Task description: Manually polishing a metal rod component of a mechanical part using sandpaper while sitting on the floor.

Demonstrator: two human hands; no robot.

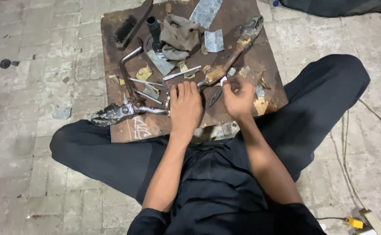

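Head view, looking down past crossed legs in black trousers (321,100) at a low, stained brown wooden board (242,17) on a grey paved floor (38,65). Left hand (185,109) laid flat, palm down, fingers straight, pressing on a grimy metal tool with a dirty clamp-like head (112,113) near the board's front edge; not closed around anything. Right hand (238,98) curled loosely, fingertips pinched near a small pale bit and a dark pointed blade (215,96); hard to tell what, if anything, is actually pinched. Farther back: a long rusty wooden-handled tool (231,56), a dark bristle brush (127,28), a crumpled grey-brown rag (179,37), cut sheet-metal scraps (205,12). Seemingly mid-way through steadying and fitting a small part; next calls for a firm left-hand hold and fine right-hand placement.
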